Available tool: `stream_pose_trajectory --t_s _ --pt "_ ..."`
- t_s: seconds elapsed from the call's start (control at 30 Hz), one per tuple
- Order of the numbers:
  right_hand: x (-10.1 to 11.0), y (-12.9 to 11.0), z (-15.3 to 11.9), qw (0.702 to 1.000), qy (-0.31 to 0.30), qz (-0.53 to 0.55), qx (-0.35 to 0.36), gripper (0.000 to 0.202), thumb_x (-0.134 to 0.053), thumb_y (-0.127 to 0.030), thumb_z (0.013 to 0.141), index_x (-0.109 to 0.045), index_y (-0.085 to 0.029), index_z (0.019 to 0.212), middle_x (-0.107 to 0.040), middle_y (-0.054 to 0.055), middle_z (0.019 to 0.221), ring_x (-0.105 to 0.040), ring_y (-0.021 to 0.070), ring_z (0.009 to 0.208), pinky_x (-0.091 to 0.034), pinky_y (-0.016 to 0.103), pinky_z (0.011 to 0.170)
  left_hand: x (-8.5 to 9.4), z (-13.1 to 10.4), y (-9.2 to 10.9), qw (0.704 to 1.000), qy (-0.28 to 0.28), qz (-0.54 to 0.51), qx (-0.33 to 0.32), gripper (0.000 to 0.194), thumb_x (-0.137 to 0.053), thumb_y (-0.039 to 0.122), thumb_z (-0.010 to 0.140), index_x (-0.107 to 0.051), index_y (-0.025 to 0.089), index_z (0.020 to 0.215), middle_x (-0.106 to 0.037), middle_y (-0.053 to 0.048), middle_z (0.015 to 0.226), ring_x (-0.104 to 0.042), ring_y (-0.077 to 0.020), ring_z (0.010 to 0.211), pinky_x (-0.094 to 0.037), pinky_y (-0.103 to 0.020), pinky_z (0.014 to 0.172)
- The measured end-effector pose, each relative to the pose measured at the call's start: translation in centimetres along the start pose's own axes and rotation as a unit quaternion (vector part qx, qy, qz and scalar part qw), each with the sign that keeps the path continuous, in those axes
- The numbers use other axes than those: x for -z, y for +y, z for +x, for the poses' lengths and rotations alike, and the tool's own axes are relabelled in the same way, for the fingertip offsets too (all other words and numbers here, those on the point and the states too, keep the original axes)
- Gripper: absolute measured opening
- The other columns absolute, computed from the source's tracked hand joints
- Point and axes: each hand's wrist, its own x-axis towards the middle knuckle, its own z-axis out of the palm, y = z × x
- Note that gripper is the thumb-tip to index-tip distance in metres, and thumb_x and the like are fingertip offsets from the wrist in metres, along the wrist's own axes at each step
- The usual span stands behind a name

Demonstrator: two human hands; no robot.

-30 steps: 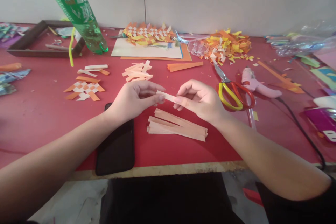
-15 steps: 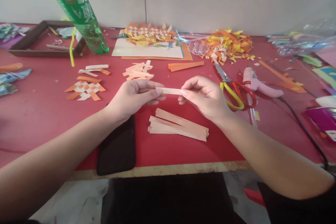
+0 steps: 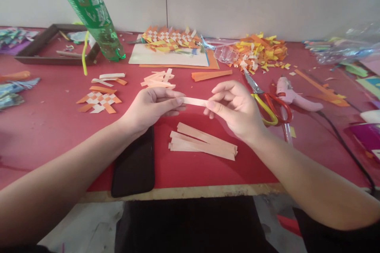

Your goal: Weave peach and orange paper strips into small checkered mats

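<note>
A pale peach paper strip [image 3: 194,101] is stretched between both hands above the red table. My left hand [image 3: 157,104] pinches its left end between thumb and fingers. At the other end, my right hand [image 3: 233,106] grips it with thumb and index finger, the other fingers curled loosely behind. Several longer peach strips [image 3: 204,142] lie in a loose fan below the hands. Just behind my left hand is a small heap of folded peach paper pieces [image 3: 160,78]. A woven orange and white paper piece [image 3: 99,101] lies to the left.
Scissors [image 3: 267,102] and a pink glue gun [image 3: 297,97] with a black cord lie at right. A black phone [image 3: 135,166] rests under my left forearm. Behind are a green bottle [image 3: 95,16], a dark frame [image 3: 50,61], orange strips [image 3: 212,75] and a yellow-orange paper pile [image 3: 261,51].
The strip now bows slightly and slopes down toward the right. My right hand's fingers have lifted and spread a little. The whole view has shifted slightly.
</note>
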Motion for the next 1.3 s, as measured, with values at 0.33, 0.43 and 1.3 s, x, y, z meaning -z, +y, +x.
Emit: stream_pose_trajectory --t_s 0.33,0.43,1.3 --pt "-0.1 -1.0 -0.7 0.892 -0.251 -0.332 0.179 0.026 -0.08 -0.04 0.079 -0.066 -0.02 0.072 -0.057 0.007 0.096 -0.052 0.0231 0.094 -0.048 0.04 0.084 4.1 1.8 0.1 0.858 0.209 0.43 -0.189 0.045 -0.071 0.029 0.081 -0.064 0.029 0.126 -0.065 -0.008 0.133 -0.059 -0.0333 0.121 -0.044 -0.045 0.103" --pt "-0.2 -1.3 -0.9 0.881 -0.317 -0.325 0.136 0.021 -0.077 -0.035 0.083 -0.068 -0.019 0.074 -0.056 0.008 0.101 -0.049 0.0247 0.102 -0.047 0.042 0.089 3.4 1.3 0.1 0.868 0.199 0.392 -0.231 0.053 -0.076 0.025 0.076 -0.062 0.033 0.127 -0.046 -0.003 0.152 -0.046 -0.0313 0.136 -0.047 -0.039 0.102" --pt "0.5 -1.3 -0.6 0.982 -0.18 -0.052 -0.003 0.013 -0.061 -0.022 0.092 -0.062 -0.021 0.105 -0.067 -0.001 0.081 -0.062 0.0131 0.07 -0.048 0.028 0.068 -0.1 -0.7 0.2 0.969 -0.061 0.175 -0.162 0.013 -0.075 0.028 0.082 -0.071 0.017 0.086 -0.068 0.001 0.066 -0.064 -0.0103 0.052 -0.05 -0.021 0.053"
